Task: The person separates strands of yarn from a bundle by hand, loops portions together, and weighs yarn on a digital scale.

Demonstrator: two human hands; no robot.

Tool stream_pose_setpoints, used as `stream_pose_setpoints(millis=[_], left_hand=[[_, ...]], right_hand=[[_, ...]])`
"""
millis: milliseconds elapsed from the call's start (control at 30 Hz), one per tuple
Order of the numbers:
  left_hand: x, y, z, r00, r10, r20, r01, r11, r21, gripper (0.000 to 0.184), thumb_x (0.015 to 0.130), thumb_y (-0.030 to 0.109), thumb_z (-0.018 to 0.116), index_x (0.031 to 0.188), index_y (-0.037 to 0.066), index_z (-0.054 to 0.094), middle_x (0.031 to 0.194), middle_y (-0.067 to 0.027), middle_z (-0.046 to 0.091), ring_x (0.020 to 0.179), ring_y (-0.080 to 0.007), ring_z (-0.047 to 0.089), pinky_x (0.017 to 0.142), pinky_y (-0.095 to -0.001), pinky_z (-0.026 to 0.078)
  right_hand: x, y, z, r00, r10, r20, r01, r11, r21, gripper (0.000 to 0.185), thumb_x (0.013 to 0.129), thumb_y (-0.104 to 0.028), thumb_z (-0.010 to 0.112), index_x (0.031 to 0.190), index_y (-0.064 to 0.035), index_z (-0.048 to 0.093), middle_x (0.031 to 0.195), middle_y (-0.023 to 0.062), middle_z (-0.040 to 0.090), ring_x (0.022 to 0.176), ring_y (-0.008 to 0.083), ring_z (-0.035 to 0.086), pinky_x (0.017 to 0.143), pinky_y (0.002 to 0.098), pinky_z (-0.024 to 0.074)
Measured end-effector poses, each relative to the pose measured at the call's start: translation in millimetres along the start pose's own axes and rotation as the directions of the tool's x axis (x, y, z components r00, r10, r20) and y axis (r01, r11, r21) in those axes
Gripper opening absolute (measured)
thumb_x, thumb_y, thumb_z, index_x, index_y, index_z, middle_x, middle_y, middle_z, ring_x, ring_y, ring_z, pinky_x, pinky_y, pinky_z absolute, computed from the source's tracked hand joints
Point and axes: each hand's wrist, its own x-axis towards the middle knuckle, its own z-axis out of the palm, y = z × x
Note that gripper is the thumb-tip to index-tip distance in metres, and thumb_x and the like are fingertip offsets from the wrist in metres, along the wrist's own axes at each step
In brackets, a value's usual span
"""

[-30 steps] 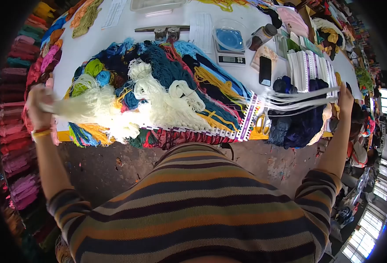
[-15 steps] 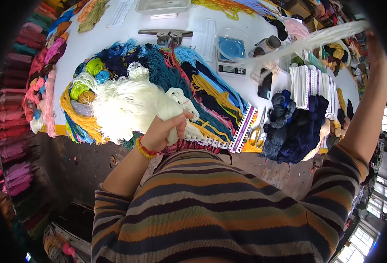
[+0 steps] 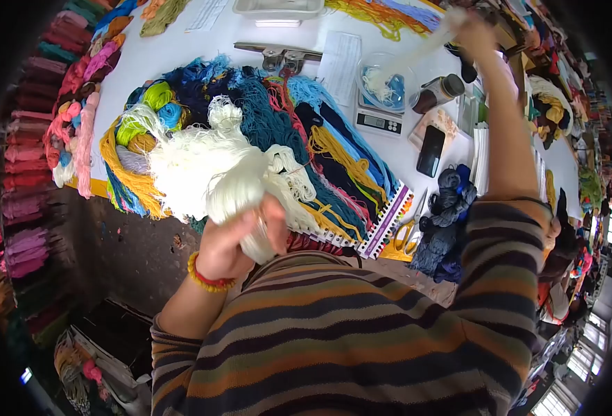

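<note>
From the wearer's body, the left hand [image 3: 240, 239] grips bunched white yarn [image 3: 235, 182] at eleven o'clock. Just past twelve, a clear tub [image 3: 371, 91] with loose white strands sits on a scale [image 3: 382, 123]; a dark-filled jar [image 3: 431, 96] lies at one. Beyond, the blurred right hand [image 3: 477, 38] holds more strands. A shallow container [image 3: 278, 12] is at twelve.

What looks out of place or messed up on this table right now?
The white yarn pile looks frayed and tangled, with loose ends spreading over the coloured skeins. White strands from the right hand seem to trail into the clear bowl on the scale, which looks untidy. I see no spill.
</note>
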Motion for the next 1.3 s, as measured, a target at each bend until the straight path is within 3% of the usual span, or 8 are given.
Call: stream_pose_setpoints(millis=[33,67,100,167,367,567,967,1300], left_hand=[[0,-4,-9,0.990,-0.071,-0.118,0.059,0.993,-0.101,0.028,0.087,0.025,0.046,0.096,0.000,0.053,0.069,-0.0065,0.052,0.062,-0.0172,0.052,0.056,-0.0279,0.044],[-1,-9,-18,0.962,-0.153,-0.226,0.106,0.972,-0.208,0.026,0.087,0.025,0.045,0.096,0.002,0.052,0.072,-0.0058,0.052,0.064,-0.0171,0.051,0.059,-0.0286,0.043],[-3,-17,-30,0.946,-0.180,-0.271,0.116,0.964,-0.238,0.023,0.087,0.025,0.045,0.094,0.004,0.052,0.074,-0.0047,0.050,0.065,-0.0161,0.049,0.060,-0.0296,0.042],[-12,-30,-40,0.903,-0.239,-0.356,0.144,0.951,-0.274,0.021,0.087,0.024,0.046,0.090,0.005,0.052,0.072,-0.0044,0.050,0.065,-0.0160,0.048,0.060,-0.0291,0.041],[-17,-51,-47,0.859,-0.296,-0.417,0.259,0.955,-0.144,0.015,0.085,0.021,0.050,0.083,0.007,0.047,0.072,-0.0021,0.046,0.065,-0.0133,0.044,0.060,-0.0266,0.039],[-6,-60,-43,0.857,-0.276,-0.435,0.273,0.959,-0.070,0.011,0.084,0.016,0.053,0.082,0.007,0.048,0.069,-0.0026,0.046,0.062,-0.0135,0.046,0.058,-0.0276,0.041],[0,-80,-45,0.826,-0.307,-0.472,0.329,0.944,-0.038,0.012,0.085,0.016,0.052,0.081,0.005,0.049,0.069,-0.0031,0.048,0.061,-0.0136,0.048,0.057,-0.0272,0.042],[-3,-82,-47,0.798,-0.312,-0.515,0.331,0.942,-0.057,0.016,0.085,0.017,0.052,0.075,0.005,0.049,0.067,-0.0029,0.047,0.061,-0.0129,0.047,0.057,-0.0266,0.041]], right_hand=[[-21,-63,1,0.966,0.145,0.212,-0.209,0.924,0.320,0.023,0.080,-0.027,0.052,0.090,-0.0066,0.057,0.082,0.0141,0.060,0.078,0.0303,0.059,0.068,0.0425,0.0472],[-48,-101,3,0.971,0.058,0.232,-0.127,0.946,0.298,0.021,0.081,-0.026,0.051,0.089,-0.0070,0.057,0.092,0.0145,0.056,0.081,0.0306,0.058,0.069,0.0428,0.0471],[-70,-126,26,0.928,0.103,0.357,-0.221,0.926,0.307,0.020,0.079,-0.023,0.049,0.089,-0.0067,0.057,0.094,0.0160,0.053,0.083,0.0327,0.058,0.068,0.0446,0.0478],[-109,-162,50,0.920,0.122,0.372,-0.268,0.888,0.374,0.018,0.078,-0.021,0.052,0.087,-0.0073,0.057,0.096,0.0140,0.051,0.082,0.0318,0.058,0.066,0.0433,0.0484],[-173,-202,44,0.898,0.133,0.418,-0.315,0.860,0.402,0.021,0.075,-0.021,0.058,0.093,-0.0087,0.055,0.093,0.0115,0.052,0.081,0.0301,0.057,0.065,0.0406,0.0483],[-202,-195,35,0.915,0.295,0.274,-0.399,0.757,0.517,0.035,0.074,-0.020,0.059,0.106,-0.0117,0.051,0.102,0.0107,0.053,0.087,0.0292,0.055,0.071,0.0404,0.0457],[-212,-197,53,0.938,0.296,0.182,-0.343,0.874,0.345,0.049,0.070,-0.021,0.063,0.115,-0.0171,0.044,0.118,0.0043,0.045,0.108,0.0241,0.043,0.086,0.0405,0.0341],[-198,-204,70,0.945,0.267,0.191,-0.320,0.880,0.350,0.060,0.065,-0.020,0.068,0.119,-0.0230,0.042,0.122,0.0031,0.043,0.112,0.0197,0.040,0.085,0.0414,0.0315]])
